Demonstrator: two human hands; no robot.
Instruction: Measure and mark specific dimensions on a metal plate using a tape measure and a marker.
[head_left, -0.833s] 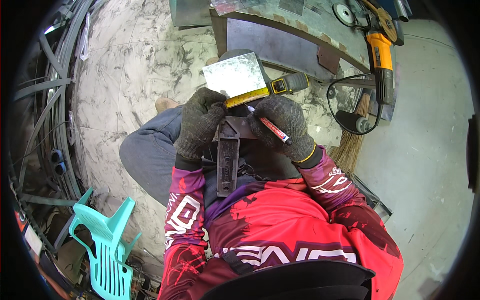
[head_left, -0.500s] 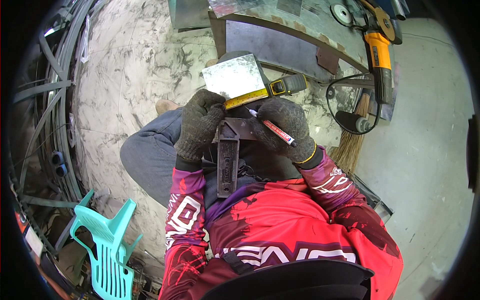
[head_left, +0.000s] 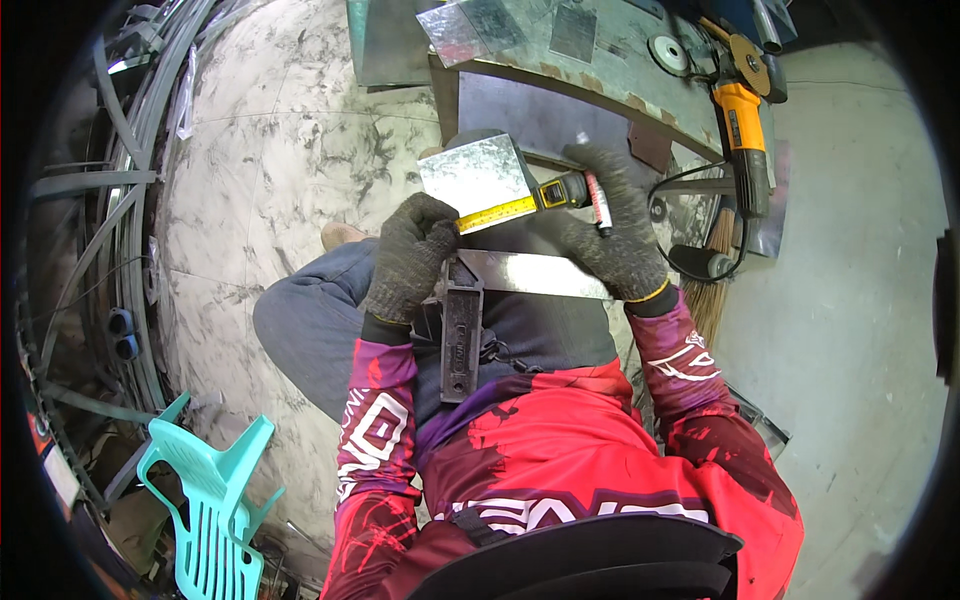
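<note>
In dark grey knit gloves, my left hand (head_left: pixel 408 258) is closed on the lower left corner of a shiny sheet-metal piece (head_left: pixel 475 170), with the tape's end under its fingers. A yellow tape-measure blade (head_left: pixel 497 214) stretches along the sheet's lower edge to its black and yellow case (head_left: pixel 563 191). My right hand (head_left: pixel 622 245), partly blurred, holds a red and white marker (head_left: pixel 599 203) against its fingers and reaches around the case's right end. Across my lap lies a try square, its black handle (head_left: pixel 461 345) pointing at me and its steel blade (head_left: pixel 540 274) running rightward.
A metal worktable (head_left: pixel 620 75) ahead carries sheet pieces (head_left: pixel 573 33) and an orange angle grinder (head_left: pixel 740 120) with its cord hanging down. Below it are a broom (head_left: pixel 712 300) and a dark bottle. Metal strips (head_left: pixel 150 120) and a turquoise plastic chair (head_left: pixel 205 500) stand left.
My right hand has moved from the sheet's lower edge, out and up to the tape case, with the marker swung more upright. The try square's blade is now uncovered. My left hand keeps its hold.
</note>
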